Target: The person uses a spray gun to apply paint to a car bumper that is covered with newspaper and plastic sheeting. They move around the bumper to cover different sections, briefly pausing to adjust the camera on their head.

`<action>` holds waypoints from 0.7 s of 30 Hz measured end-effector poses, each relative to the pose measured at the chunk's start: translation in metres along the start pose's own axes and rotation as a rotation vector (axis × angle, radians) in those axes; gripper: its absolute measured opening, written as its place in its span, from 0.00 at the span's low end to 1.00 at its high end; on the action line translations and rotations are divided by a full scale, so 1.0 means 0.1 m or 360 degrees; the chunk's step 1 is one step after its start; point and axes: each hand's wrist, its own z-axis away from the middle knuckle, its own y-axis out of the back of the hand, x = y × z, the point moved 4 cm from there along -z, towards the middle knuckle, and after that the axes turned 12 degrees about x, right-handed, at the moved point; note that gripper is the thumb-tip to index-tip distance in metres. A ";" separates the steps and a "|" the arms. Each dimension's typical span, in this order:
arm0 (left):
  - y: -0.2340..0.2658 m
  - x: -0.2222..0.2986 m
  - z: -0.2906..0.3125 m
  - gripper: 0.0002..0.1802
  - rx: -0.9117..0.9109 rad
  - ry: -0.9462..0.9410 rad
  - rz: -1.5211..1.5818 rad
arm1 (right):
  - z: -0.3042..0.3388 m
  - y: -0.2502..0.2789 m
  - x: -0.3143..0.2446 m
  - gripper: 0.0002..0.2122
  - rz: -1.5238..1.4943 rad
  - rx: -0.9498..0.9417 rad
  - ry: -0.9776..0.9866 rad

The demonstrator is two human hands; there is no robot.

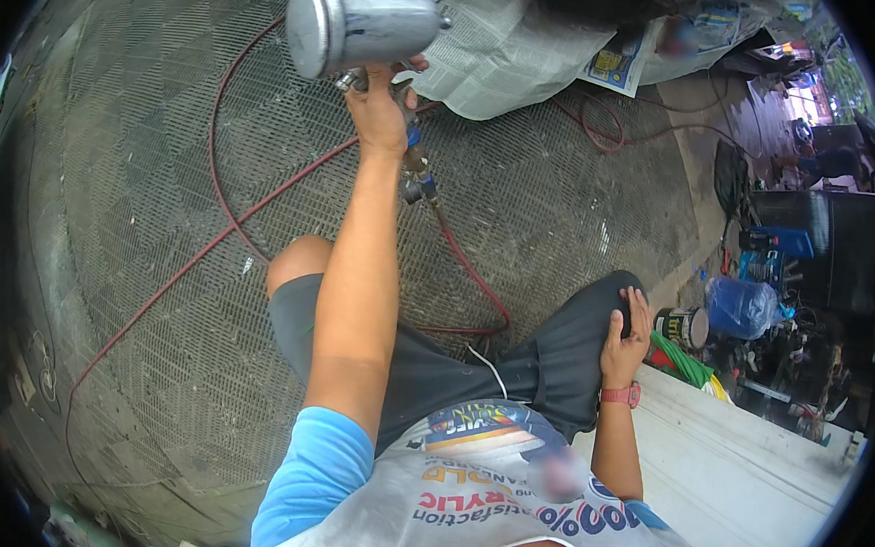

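My left hand (379, 120), arm stretched out ahead, is closed round the handle of a paint spray gun. The gun's silver metal cup (377, 29) sits above my fingers and hides much of the gun's body. Below the grip hang a blue-banded fitting and a small valve (420, 184), joined to a dark red air hose (467, 275). My right hand (629, 340) rests on my right knee with its fingers stretched out, holding nothing. A red watch (630, 395) is on that wrist.
Newspaper sheets (501, 52) drape over something ahead, close to the cup. The red hose loops across the ridged grey floor (142, 185). At the right stand a can (682, 327), a clear blue plastic container (741, 308) and clutter beside a white surface (717, 461). A vehicle edges the far left.
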 end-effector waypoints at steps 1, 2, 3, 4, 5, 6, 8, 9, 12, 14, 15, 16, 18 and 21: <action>0.02 0.04 -0.05 0.32 0.0017 -0.0031 -0.0023 | 0.01 0.01 0.00 0.19 -0.0015 0.0006 -0.0016; 0.05 0.08 -0.11 0.33 0.0034 -0.0063 -0.0047 | 0.01 0.02 -0.01 0.19 -0.0031 0.0011 -0.0033; 0.09 0.11 -0.18 0.35 0.0050 -0.0094 -0.0070 | 0.02 0.03 -0.02 0.19 -0.0047 0.0017 -0.0049; 0.13 0.15 -0.26 0.35 0.0065 -0.0133 -0.0085 | 0.02 0.04 -0.02 0.20 -0.0054 0.0015 -0.0047; 0.17 0.18 -0.33 0.35 0.0095 -0.0153 -0.0096 | 0.02 0.05 -0.01 0.20 -0.0061 0.0013 -0.0045; 0.21 0.21 -0.41 0.35 0.0127 -0.0176 -0.0106 | 0.03 0.05 -0.01 0.20 -0.0070 0.0012 -0.0041; 0.32 0.29 -0.58 0.35 0.0161 -0.0212 -0.0117 | 0.05 0.06 0.02 0.20 -0.0087 0.0026 -0.0059; 0.35 0.34 -0.67 0.36 0.0196 -0.0229 -0.0111 | 0.05 0.06 0.02 0.20 -0.0097 0.0034 -0.0068; 0.45 0.50 -0.87 0.39 0.0316 -0.0299 -0.0147 | 0.07 0.09 0.02 0.20 -0.0062 0.0031 -0.0096; 0.50 0.63 -0.97 0.40 0.0412 -0.0389 -0.0200 | 0.08 0.09 0.01 0.20 -0.0073 0.0035 -0.0104; 0.50 0.70 -1.00 0.41 0.0458 -0.0431 -0.0228 | 0.08 0.10 0.01 0.20 -0.0077 0.0036 -0.0112; 0.49 0.77 -1.03 0.41 0.0458 -0.0465 -0.0233 | 0.08 0.10 0.01 0.20 -0.0070 0.0035 -0.0108; 0.45 0.87 -1.01 0.40 0.0431 -0.0457 -0.0254 | 0.07 0.08 0.01 0.20 -0.0056 0.0033 -0.0106; 0.36 0.96 -0.78 0.37 0.0359 -0.0409 -0.0327 | 0.04 0.06 -0.01 0.20 -0.0073 0.0022 -0.0116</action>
